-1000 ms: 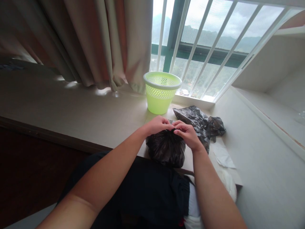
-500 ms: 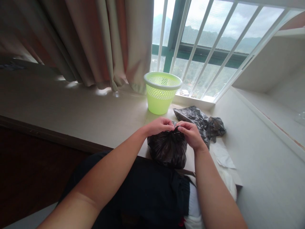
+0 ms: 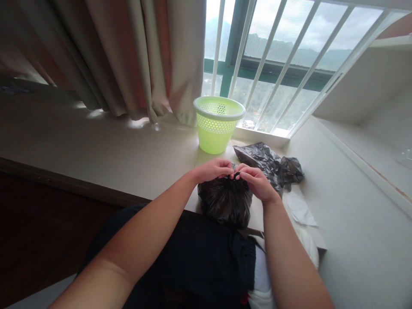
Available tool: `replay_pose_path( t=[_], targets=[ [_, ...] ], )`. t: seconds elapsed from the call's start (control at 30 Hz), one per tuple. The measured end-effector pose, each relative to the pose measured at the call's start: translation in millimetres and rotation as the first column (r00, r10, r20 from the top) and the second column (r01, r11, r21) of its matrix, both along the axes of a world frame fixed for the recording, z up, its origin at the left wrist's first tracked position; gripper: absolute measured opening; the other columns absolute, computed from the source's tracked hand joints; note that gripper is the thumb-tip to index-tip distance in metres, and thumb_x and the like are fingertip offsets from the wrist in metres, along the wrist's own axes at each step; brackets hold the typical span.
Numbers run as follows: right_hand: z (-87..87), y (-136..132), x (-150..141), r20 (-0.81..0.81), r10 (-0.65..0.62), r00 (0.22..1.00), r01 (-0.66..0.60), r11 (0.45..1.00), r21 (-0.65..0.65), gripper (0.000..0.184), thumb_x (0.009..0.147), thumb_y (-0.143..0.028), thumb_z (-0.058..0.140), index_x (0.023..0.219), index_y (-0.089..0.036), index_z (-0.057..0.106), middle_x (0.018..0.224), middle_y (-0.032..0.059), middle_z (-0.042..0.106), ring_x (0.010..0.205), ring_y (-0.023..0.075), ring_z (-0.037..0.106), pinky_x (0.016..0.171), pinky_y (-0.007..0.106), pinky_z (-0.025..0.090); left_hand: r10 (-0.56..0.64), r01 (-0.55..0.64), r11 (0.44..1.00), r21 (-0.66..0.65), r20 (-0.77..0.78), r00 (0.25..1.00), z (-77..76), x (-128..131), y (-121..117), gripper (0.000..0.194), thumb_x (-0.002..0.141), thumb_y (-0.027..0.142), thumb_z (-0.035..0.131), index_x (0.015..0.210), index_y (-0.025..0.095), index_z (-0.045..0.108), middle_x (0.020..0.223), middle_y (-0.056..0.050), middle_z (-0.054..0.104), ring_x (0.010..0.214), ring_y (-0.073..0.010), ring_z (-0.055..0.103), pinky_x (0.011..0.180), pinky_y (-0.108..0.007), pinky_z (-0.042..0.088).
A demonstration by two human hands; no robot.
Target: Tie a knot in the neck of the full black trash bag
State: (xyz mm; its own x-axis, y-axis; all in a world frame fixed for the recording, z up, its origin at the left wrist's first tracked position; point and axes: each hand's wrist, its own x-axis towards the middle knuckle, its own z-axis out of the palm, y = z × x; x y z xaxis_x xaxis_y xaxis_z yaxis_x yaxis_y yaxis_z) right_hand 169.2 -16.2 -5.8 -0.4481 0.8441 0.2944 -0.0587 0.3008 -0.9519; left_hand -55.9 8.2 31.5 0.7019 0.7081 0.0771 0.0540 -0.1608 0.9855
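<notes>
A full black plastic bag (image 3: 225,201) rests at the near edge of the beige ledge (image 3: 96,146), just in front of me. My left hand (image 3: 212,169) and my right hand (image 3: 255,182) meet above it, and the fingers of both are closed in a pinch on the gathered top of the bag. A small loop of black plastic shows between the fingertips.
A lime-green mesh basket (image 3: 218,123) stands behind the bag near the barred window (image 3: 277,64). A second crumpled black bag (image 3: 270,165) and a white sheet of paper (image 3: 301,209) lie to the right. Curtains (image 3: 135,56) hang at the left.
My fingers have shifted slightly at the top of the bag, drawing the gathered plastic tighter. The bag and the other things stay where they were.
</notes>
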Motion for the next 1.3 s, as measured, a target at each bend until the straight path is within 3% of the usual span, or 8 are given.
replay_pose_path(
  t=[0.27, 0.4, 0.53, 0.7, 0.9, 1.1, 1.3],
  targets=[
    [1.5, -3, -3, -0.035, -0.042, 0.999, 0.041, 0.999, -0.018, 0.031, 0.088, -0.05, 0.075, 0.071, -0.024, 0.073, 0.103, 0.0065, 0.069, 0.103, 0.0269, 0.063, 0.105, 0.044, 0.046, 0.026, -0.024, 0.998, -0.05, 0.027, 0.999, -1.8, 0, 0, 0.019, 0.081, 0.032, 0.067, 0.074, 0.015, 0.061, 0.073, -0.002, 0.068, 0.056, -0.0074, 0.042, 0.056, -0.025, 0.031],
    [5.5, -7, -7, -0.074, -0.035, 0.997, 0.03, 0.997, -0.065, 0.032, 0.088, -0.052, 0.073, 0.075, -0.024, 0.071, 0.098, 0.0065, 0.074, 0.099, 0.0281, 0.066, 0.102, 0.045, 0.048, 0.022, -0.02, 0.999, -0.043, 0.047, 0.999, -4.2, 1, 1, 0.018, 0.081, 0.03, 0.065, 0.072, 0.015, 0.059, 0.067, 0.001, 0.063, 0.056, -0.0074, 0.041, 0.056, -0.024, 0.028],
    [7.2, -7, -7, -0.037, -0.027, 0.999, 0.024, 0.996, -0.081, 0.03, 0.093, -0.05, 0.067, 0.091, -0.023, 0.078, 0.097, 0.0074, 0.076, 0.096, 0.0274, 0.065, 0.099, 0.043, 0.048, 0.012, -0.01, 0.999, -0.053, 0.053, 0.999, -5.9, 2, 2, 0.017, 0.079, 0.029, 0.064, 0.071, 0.016, 0.057, 0.069, 0.001, 0.063, 0.057, -0.0076, 0.042, 0.056, -0.025, 0.028],
    [9.3, -8, -9, -0.008, -0.041, 0.999, 0.04, 0.997, -0.068, 0.03, 0.097, -0.047, 0.062, 0.085, -0.022, 0.075, 0.087, 0.0054, 0.072, 0.09, 0.0243, 0.062, 0.087, 0.036, 0.046, 0.024, -0.021, 0.997, -0.074, 0.039, 0.999, -6.1, 5, 2, 0.02, 0.076, 0.031, 0.064, 0.067, 0.017, 0.053, 0.065, 0.002, 0.06, 0.056, -0.008, 0.042, 0.056, -0.025, 0.029],
    [10.5, -8, -15, 0.026, -0.054, 0.998, 0.055, 0.998, -0.038, 0.036, 0.098, -0.051, 0.059, 0.078, -0.022, 0.067, 0.082, 0.0029, 0.065, 0.087, 0.0225, 0.059, 0.086, 0.034, 0.045, 0.005, -0.002, 0.998, -0.059, 0.049, 0.999, -11.9, 7, 5, 0.025, 0.081, 0.037, 0.062, 0.069, 0.018, 0.051, 0.067, 0.002, 0.056, 0.059, -0.0088, 0.042, 0.057, -0.025, 0.03],
    [7.0, -4, -19, 0.098, -0.077, 0.992, 0.074, 0.997, 0.033, 0.042, 0.1, -0.054, 0.055, 0.074, -0.022, 0.061, 0.074, -0.0002, 0.054, 0.076, 0.0185, 0.049, 0.076, 0.032, 0.04, 0.011, -0.012, 1.0, 0.014, 0.029, 1.0, -16.7, 11, 7, 0.028, 0.088, 0.039, 0.058, 0.069, 0.018, 0.052, 0.066, 0.003, 0.049, 0.061, -0.0106, 0.042, 0.06, -0.026, 0.036],
    [5.9, -2, -25, 0.134, -0.147, 0.98, 0.135, 0.986, 0.094, 0.046, 0.098, -0.062, 0.057, 0.073, -0.023, 0.061, 0.072, 0.0, 0.055, 0.073, 0.0186, 0.048, 0.072, 0.032, 0.042, 0.019, -0.014, 0.991, 0.135, -0.038, 0.999, -10.1, 20, -1, 0.027, 0.097, 0.034, 0.049, 0.089, 0.014, 0.065, 0.085, -0.005, 0.069, 0.078, -0.016, 0.059, 0.077, -0.03, 0.049]
  ],
)
